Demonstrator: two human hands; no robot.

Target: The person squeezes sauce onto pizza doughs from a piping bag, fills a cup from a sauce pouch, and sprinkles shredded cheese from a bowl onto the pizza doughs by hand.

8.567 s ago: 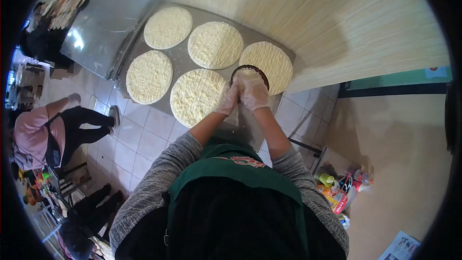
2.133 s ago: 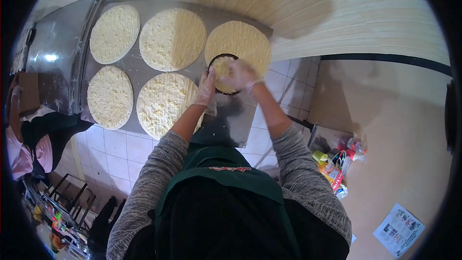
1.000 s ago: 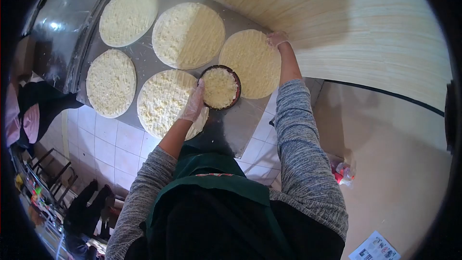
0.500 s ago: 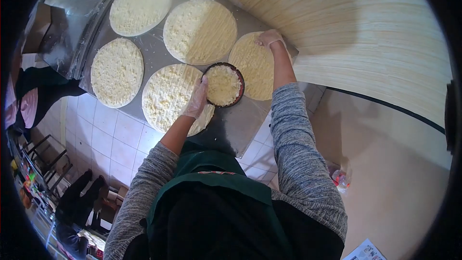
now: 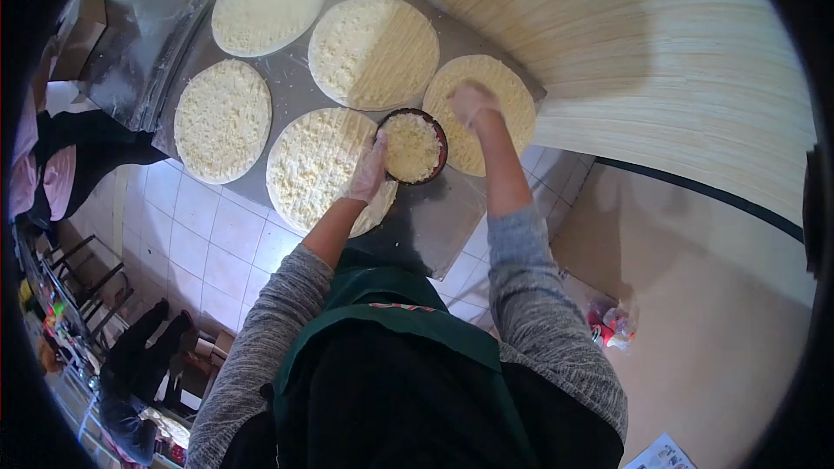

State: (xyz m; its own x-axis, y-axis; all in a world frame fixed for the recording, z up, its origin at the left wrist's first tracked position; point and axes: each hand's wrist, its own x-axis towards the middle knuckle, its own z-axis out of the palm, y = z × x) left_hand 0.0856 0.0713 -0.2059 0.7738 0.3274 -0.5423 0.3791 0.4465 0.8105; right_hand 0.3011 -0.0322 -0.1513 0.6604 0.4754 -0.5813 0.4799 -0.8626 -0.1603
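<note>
My left hand [image 5: 368,170], in a clear glove, grips the left rim of a dark round bowl [image 5: 412,147] filled with pale crumbly topping. My gloved right hand [image 5: 474,103] is over the rightmost round flat base [image 5: 512,104], its fingers closed downward and slightly blurred; what they hold is hidden. The bowl sits between that base and a thickly topped round [image 5: 304,165], which lies partly under my left hand. More pale rounds, among them an upper middle one [image 5: 373,52] and a left one [image 5: 222,122], lie on the metal table.
The metal table [image 5: 417,234] meets a wood-patterned wall [image 5: 591,26] at the upper right. At the left stands a person in pink and dark clothes [image 5: 87,143], near a cardboard box [image 5: 80,39]. Another person's dark legs [image 5: 139,356] show lower left. Bagged items [image 5: 613,325] lie at the right.
My right hand has gone from the bowl to the far edge of the rightmost round, then back toward its middle. My left hand still holds the bowl. The view has shifted.
</note>
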